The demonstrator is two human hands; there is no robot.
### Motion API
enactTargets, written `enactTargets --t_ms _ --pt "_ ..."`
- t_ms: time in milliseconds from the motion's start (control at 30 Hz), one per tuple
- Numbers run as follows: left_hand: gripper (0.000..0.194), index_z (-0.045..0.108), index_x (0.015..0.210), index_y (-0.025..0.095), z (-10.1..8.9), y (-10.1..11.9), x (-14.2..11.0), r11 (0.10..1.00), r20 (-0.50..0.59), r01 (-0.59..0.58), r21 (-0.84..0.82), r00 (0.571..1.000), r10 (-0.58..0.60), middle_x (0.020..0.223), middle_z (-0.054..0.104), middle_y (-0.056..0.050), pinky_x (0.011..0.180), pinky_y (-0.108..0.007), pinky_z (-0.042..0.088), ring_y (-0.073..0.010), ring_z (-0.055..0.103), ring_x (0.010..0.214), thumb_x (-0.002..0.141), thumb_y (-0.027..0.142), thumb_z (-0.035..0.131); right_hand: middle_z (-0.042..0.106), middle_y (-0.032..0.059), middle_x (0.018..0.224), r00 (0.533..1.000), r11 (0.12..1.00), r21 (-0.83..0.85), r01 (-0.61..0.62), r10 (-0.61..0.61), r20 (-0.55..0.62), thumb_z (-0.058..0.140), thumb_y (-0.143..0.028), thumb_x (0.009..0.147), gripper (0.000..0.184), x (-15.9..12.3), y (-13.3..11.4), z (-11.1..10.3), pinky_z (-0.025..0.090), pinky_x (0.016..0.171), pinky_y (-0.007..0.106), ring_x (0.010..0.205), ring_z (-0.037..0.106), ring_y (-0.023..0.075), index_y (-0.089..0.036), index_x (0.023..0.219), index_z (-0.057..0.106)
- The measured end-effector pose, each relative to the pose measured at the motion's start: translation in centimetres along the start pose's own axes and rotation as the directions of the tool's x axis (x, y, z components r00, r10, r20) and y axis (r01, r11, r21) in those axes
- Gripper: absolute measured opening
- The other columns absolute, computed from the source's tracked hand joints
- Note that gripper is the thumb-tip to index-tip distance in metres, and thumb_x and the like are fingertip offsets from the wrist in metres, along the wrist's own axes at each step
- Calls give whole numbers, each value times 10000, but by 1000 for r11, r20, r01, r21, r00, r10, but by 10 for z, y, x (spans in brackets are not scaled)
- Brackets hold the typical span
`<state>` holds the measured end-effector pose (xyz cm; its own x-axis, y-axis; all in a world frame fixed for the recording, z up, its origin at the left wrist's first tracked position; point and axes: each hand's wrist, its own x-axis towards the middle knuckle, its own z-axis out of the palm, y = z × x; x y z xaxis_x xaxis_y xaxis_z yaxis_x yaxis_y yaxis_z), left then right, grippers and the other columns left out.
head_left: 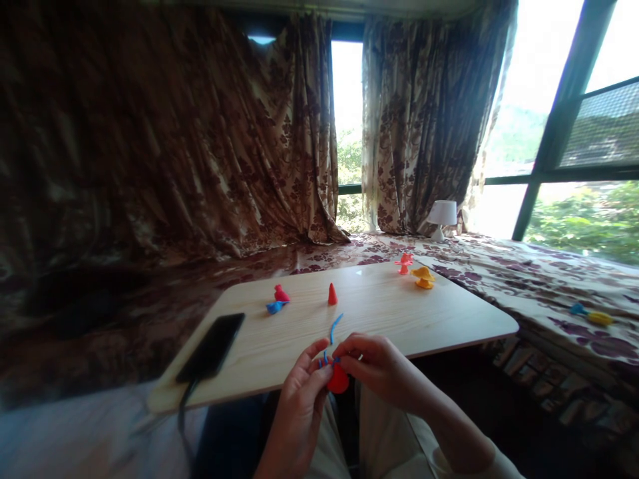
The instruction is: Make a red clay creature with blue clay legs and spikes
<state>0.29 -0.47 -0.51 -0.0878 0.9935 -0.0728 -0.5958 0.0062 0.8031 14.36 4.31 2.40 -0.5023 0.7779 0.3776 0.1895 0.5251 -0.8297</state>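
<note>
Just past the table's near edge, over my lap, both hands hold a small red modelling-clay piece (338,380) with thin blue clay strands (325,357) at its top. My left hand (305,387) is closed on the red piece from the left, thumb in front. From the right, my right hand (377,362) pinches at its top, where a bit of blue shows between the fingertips. A longer blue clay strip (336,328) appears just beyond the fingers; whether it lies on the table or is attached, I cannot tell. A red cone (332,295) stands further back.
On the wooden table (379,303) are a black phone (212,346) with a cable, a pink-red figure (281,293), a blue piece (276,307), a coral figure (405,263) and a yellow figure (424,277). Behind stands a white lamp (442,214); blue-and-yellow pieces (599,318) lie right.
</note>
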Motion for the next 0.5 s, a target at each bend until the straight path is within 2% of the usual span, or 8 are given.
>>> enactTargets --t_ms 133,233,500 --pt "537 542 1136 154 1 -1 0 1000 -4 -3 11 1000 3 897 713 -57 724 -222 477 -155 665 799 653 227 762 675 18 749 1000 999 47 -14 14 4 572 -91 766 144 0 5 2 456 602 212 695 614 144 -153 777 702" --pt "561 534 1130 152 3 0 0 1000 -2 -9 7 1000 9 885 716 -56 718 -222 476 -155 665 790 631 224 780 672 14 758 1000 1000 23 -8 8 -1 586 -83 752 142 0 8 3 448 584 207 676 610 133 -157 783 702" --pt "510 572 1111 164 4 0 -1 999 -23 -22 30 999 23 882 715 -52 748 -247 479 -160 666 794 650 268 764 670 8 726 1000 1000 2 -30 30 10 584 -93 753 133 -2 5 2 445 578 211 667 616 134 -162 778 695"
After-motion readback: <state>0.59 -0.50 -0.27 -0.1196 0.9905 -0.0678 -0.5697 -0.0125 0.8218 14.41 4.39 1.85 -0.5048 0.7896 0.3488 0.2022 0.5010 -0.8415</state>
